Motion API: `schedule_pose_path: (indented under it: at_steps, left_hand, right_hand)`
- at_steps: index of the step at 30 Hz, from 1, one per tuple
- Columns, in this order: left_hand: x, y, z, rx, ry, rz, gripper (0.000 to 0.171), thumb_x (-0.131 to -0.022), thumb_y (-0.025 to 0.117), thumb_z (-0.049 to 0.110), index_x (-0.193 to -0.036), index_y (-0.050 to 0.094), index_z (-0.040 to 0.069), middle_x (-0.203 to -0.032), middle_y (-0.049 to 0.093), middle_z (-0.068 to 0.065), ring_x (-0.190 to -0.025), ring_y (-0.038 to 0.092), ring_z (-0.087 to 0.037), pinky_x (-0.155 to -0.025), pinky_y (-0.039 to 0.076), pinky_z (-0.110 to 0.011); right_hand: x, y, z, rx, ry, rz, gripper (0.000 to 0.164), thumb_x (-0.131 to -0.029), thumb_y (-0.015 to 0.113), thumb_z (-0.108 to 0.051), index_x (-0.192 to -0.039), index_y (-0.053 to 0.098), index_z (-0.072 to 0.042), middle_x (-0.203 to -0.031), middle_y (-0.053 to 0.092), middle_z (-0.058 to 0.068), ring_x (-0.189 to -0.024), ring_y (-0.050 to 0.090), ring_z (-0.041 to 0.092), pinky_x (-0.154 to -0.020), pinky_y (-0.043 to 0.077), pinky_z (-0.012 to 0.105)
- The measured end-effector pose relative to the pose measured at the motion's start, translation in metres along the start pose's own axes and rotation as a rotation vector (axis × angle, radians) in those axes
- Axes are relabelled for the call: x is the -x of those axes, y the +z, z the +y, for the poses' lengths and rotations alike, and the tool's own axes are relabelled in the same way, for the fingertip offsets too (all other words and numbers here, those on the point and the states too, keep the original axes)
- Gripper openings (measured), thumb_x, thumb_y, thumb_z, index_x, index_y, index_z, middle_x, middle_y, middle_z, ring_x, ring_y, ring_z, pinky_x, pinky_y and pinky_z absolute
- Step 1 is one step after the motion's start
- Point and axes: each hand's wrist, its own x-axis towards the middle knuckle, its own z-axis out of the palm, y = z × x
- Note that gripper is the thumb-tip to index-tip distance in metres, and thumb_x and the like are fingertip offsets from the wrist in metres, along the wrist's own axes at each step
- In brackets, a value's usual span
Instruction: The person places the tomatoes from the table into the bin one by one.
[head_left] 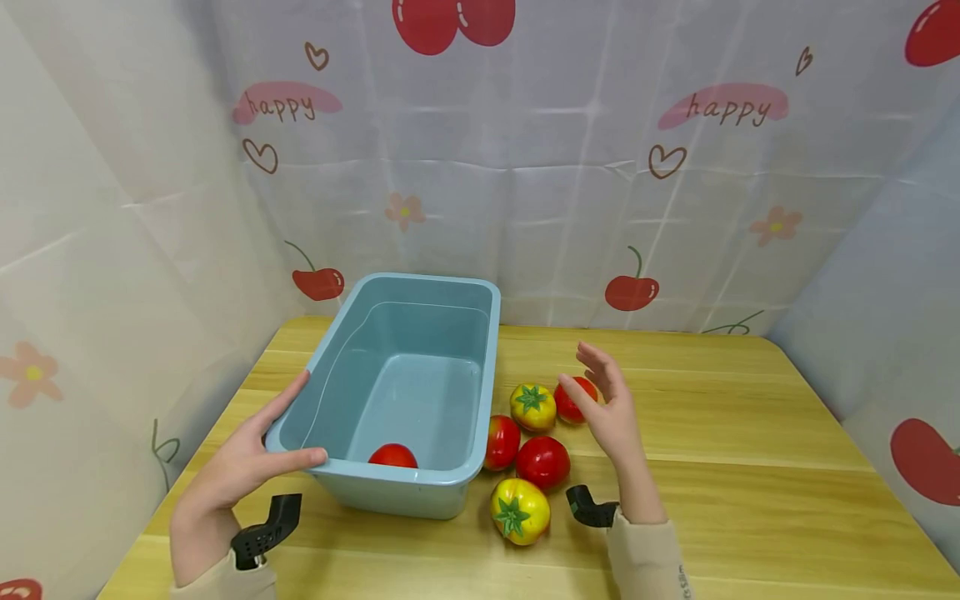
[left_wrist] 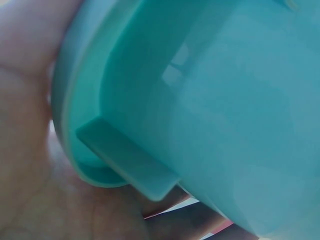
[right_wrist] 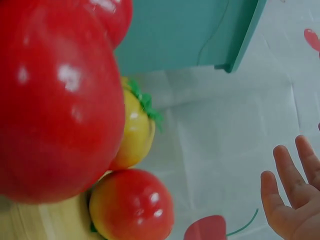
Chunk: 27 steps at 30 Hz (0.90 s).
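My left hand (head_left: 236, 458) grips the near left corner of a light blue plastic tub (head_left: 491, 367), thumb over the front rim. The left wrist view shows fingers under the tub's rim (left_wrist: 87, 100). A red tomato (head_left: 393, 455) lies inside the tub, partly hidden by its front wall. My right hand (head_left: 617, 417) hovers with fingers apart and nothing held, close by a red tomato (head_left: 570, 404). Beside the tub are a yellow tomato (head_left: 532, 410) with a green leafy top, two red tomatoes (head_left: 543, 463) and a nearer yellow tomato (head_left: 525, 512).
Everything stands on a wood-grain table (head_left: 735, 450). Pale curtains (head_left: 555, 192) printed with cherries, flowers and hearts enclose it at the back and both sides. A black wrist mount (head_left: 266, 533) sits at each sleeve.
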Motion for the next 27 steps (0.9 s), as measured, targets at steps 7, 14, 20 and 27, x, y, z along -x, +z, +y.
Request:
schedule_pose_path:
  at_steps: [7, 14, 20, 27]
  left_hand:
    - [0.0, 0.0, 0.0, 0.005, 0.003, 0.001, 0.091, -0.082, 0.072, 0.011, -0.151, 0.016, 0.028, -0.152, 0.011, -0.02, -0.121, 0.034, -0.042, -0.081, 0.044, -0.02]
    - [-0.001, 0.0, 0.0, 0.011, 0.009, 0.003, 0.092, -0.081, 0.073, 0.011, -0.151, 0.016, 0.027, -0.152, 0.012, -0.02, -0.122, 0.033, -0.042, -0.081, 0.044, -0.019]
    - [-0.001, 0.0, -0.002, 0.018, 0.022, -0.001, 0.091, -0.081, 0.072, 0.01, -0.151, 0.016, 0.027, -0.152, 0.012, -0.019, -0.122, 0.034, -0.04, -0.082, 0.043, -0.019]
    - [-0.001, 0.0, -0.002, 0.016, 0.021, -0.001, 0.091, -0.082, 0.072, 0.01, -0.151, 0.017, 0.027, -0.152, 0.013, -0.019, -0.121, 0.034, -0.04, -0.082, 0.043, -0.019]
  right_hand:
    - [-0.001, -0.009, 0.0, 0.03, 0.089, 0.019, 0.05, -0.089, 0.064, -0.007, -0.134, 0.045, 0.001, -0.135, 0.046, 0.015, -0.126, 0.041, 0.027, -0.107, 0.026, 0.045]
    - [-0.003, -0.016, 0.029, 0.059, 0.166, 0.046, 0.05, -0.088, 0.067, -0.016, -0.133, 0.048, -0.002, -0.136, 0.045, 0.017, -0.126, 0.041, 0.027, -0.107, 0.026, 0.043]
    - [-0.003, -0.019, 0.051, 0.12, 0.209, 0.053, 0.054, -0.085, 0.071, -0.022, -0.133, 0.049, -0.005, -0.136, 0.047, 0.012, -0.126, 0.04, 0.027, -0.107, 0.026, 0.043]
    - [-0.001, -0.018, 0.067, 0.168, 0.255, 0.02, 0.061, -0.083, 0.073, -0.021, -0.135, 0.047, -0.004, -0.139, 0.043, 0.015, -0.129, 0.036, 0.031, -0.107, 0.026, 0.046]
